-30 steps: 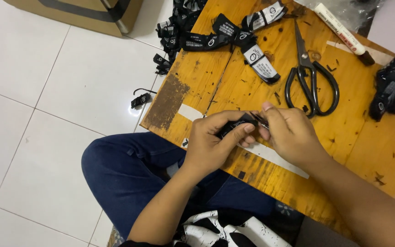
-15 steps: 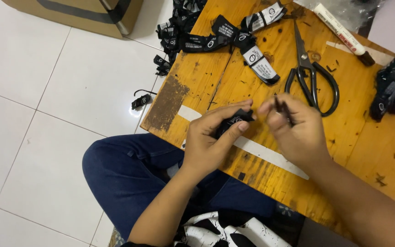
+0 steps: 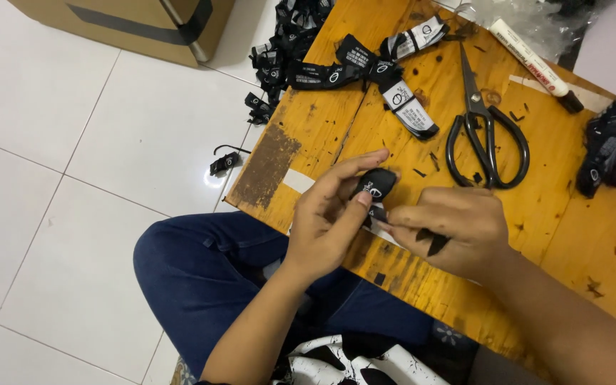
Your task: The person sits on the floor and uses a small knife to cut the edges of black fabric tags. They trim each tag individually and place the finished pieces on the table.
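Both hands have dropped closer together again over the wooden board (image 3: 550,235).
Left hand (image 3: 329,221) pinches the black label (image 3: 376,187) above the board; right hand (image 3: 450,229) is curled shut round a dark scrap (image 3: 433,242).

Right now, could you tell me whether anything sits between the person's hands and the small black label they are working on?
Nothing visible does: the left hand already pinches the black label, and the right hand touches it from the other side.

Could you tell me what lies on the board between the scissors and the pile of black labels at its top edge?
In the head view, one black-and-white label lies between the scissors and the label pile.
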